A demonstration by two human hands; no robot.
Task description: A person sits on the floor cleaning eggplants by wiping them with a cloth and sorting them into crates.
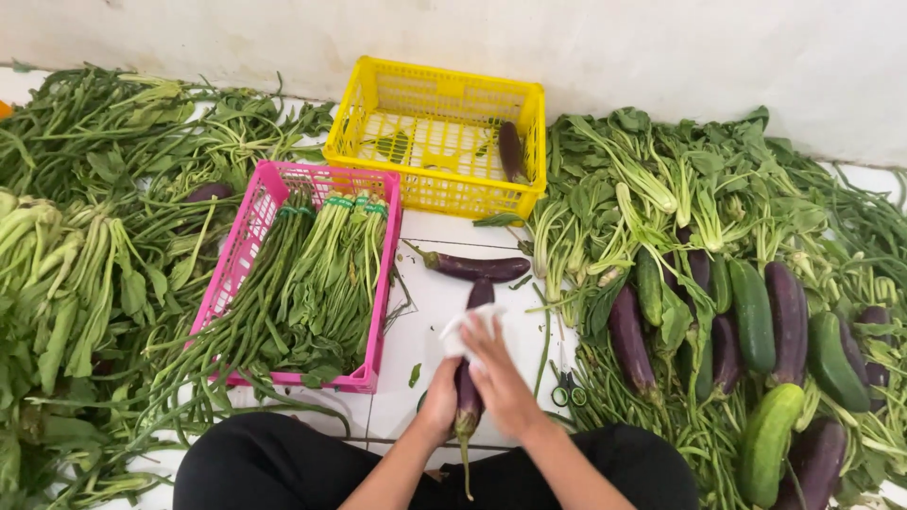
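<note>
Person sits cross-legged on a white floor (425, 312), produce all round. Left hand (440, 397) wraps the lower part of a long purple eggplant (469, 373), fingers curled round it near the stem end, stem pointing back toward the lap. This grip steadies it lengthwise so the upper part stays free. Right hand (501, 378) lies over the eggplant with fingers pressed on a white cloth (465, 331), bunched against the skin, looks like wiping. Eggplant lies just in front of the knees, tip toward the baskets.

One more eggplant (472, 267) lies crosswise on the floor just beyond the held one, apart from it. Yellow basket (435, 90) stands against the wall, holds one eggplant (511, 151) leaning at its right side, otherwise a few leaf scraps. Pink basket (241, 255) sits to the left, packed with tied bunches of green stalks (312, 283), laid lengthwise to fit.

Right pile (737, 321): about seven eggplants and four cucumbers on leafy greens, some partly hidden. Scissors (567, 389) with green handles beside the right knee. Left pile (85, 246): loose greens, one eggplant half buried.
</note>
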